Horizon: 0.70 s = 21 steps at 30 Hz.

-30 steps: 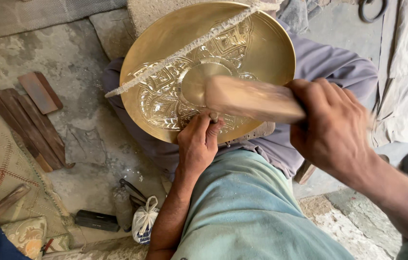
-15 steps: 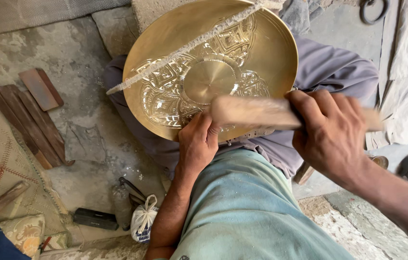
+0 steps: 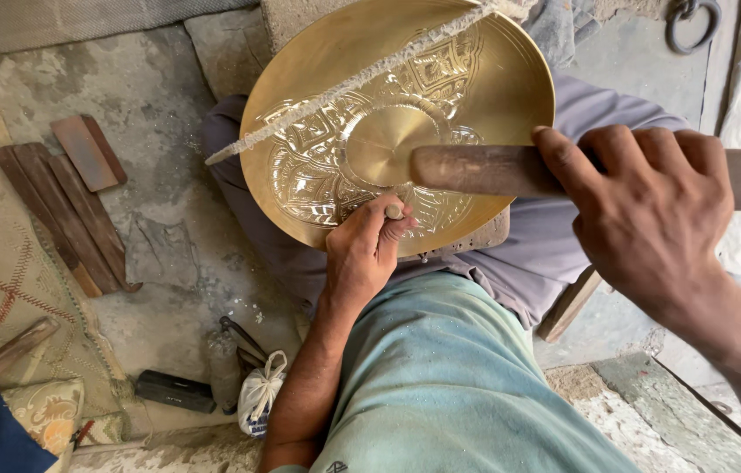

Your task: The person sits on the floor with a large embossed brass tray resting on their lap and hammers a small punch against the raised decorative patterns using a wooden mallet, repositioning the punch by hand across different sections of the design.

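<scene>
While the left hand (image 3: 368, 254) pinches a small punch (image 3: 395, 211) against the brass plate (image 3: 493, 96), the right hand (image 3: 650, 210) grips a wooden mallet (image 3: 475, 169) tight. The plate rests tilted on the person's lap, on the grey trousers (image 3: 615, 114). The punch tip sits on the carved pattern near the plate's low edge, and the left fingers curl closed around it. The mallet head lies across the lower right of the plate, just above the punch.

A second ago the mallet was higher and blurred over the plate's middle. Half a second ago it had dropped lower and further right. Now it is sharp and closer to the punch, and the plain round middle of the plate shows. The left hand has stayed in the same spot. The plate looks a bit more turned to the right.

A rough pale stick (image 3: 344, 88) lies slanted across the top of the plate. The mallet and right hand hide part of the plate's right side. The green shirt (image 3: 449, 385) fills the bottom. On the stone floor (image 3: 160, 219) to the left lie flat brown wood strips (image 3: 64, 210). Near the left elbow sit a small white bag (image 3: 261, 394) and a dark block (image 3: 173, 391). A patterned mat (image 3: 3, 289) covers the far left.
</scene>
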Available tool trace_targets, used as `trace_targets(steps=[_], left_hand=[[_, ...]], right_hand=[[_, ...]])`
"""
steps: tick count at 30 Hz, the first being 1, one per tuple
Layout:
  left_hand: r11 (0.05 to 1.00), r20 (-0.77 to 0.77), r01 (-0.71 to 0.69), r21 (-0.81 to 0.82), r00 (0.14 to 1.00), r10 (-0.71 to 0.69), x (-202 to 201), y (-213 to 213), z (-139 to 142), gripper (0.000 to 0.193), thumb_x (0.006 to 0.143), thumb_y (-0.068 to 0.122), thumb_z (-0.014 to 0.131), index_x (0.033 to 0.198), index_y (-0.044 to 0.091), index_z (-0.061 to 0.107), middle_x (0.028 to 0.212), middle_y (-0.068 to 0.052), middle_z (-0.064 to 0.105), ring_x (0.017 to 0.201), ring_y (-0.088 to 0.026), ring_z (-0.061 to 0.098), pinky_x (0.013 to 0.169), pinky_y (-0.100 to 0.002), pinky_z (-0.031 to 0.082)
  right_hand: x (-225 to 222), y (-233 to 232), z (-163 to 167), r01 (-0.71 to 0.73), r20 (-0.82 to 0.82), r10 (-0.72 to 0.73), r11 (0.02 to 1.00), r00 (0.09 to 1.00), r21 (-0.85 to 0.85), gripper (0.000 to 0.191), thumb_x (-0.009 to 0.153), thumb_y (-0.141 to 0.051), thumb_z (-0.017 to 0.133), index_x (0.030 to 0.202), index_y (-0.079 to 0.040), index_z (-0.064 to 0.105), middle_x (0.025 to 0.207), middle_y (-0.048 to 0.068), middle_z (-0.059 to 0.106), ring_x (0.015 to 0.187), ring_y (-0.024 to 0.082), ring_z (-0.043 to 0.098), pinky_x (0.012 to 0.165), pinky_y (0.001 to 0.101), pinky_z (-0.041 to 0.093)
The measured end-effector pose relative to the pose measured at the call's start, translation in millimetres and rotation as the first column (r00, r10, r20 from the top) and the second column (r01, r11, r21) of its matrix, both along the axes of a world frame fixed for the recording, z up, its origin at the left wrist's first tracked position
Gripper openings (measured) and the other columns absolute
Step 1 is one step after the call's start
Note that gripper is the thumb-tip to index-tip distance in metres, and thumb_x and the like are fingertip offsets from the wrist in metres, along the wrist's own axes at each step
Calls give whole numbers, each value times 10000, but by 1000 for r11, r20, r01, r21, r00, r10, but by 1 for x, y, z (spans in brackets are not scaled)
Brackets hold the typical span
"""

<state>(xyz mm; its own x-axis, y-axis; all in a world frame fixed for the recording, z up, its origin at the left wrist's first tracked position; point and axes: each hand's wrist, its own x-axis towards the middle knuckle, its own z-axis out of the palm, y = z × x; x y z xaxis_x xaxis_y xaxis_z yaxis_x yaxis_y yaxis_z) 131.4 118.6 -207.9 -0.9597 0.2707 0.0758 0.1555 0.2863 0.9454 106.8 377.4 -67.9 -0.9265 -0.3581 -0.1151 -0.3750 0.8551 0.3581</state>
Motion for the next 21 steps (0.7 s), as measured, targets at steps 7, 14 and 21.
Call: trace_targets(steps=[7,14,21], left_hand=[[999,12,-9,-50,1000,9,4,0,-5,134,1060,172,644,1088,48,602,964,-50,727,886,-197,765,730,-326,599],[999,8,-4,-33,1000,4,3,0,-4,171,1068,204,633,1129,47,605,990,-61,723,895,-217,759,746,-342,600],[1000,34,-3,5,999,3,2,1,-4,162,1099,208,610,1148,55,590,1014,-55,722,914,-221,767,776,-354,605]], right_hand=[[-4,-2,-4,208,248,-124,915,961,-346,437,878,33,656,1294,-98,664,914,93,687,732,205,600,640,377,477],[1,4,-16,180,177,-94,804,980,-567,427,952,-9,640,1350,-137,552,1029,38,641,850,165,593,807,330,512],[-7,-2,-10,521,480,-209,427,852,-739,431,930,-68,637,1332,-155,508,1055,16,608,909,138,600,792,337,523]])
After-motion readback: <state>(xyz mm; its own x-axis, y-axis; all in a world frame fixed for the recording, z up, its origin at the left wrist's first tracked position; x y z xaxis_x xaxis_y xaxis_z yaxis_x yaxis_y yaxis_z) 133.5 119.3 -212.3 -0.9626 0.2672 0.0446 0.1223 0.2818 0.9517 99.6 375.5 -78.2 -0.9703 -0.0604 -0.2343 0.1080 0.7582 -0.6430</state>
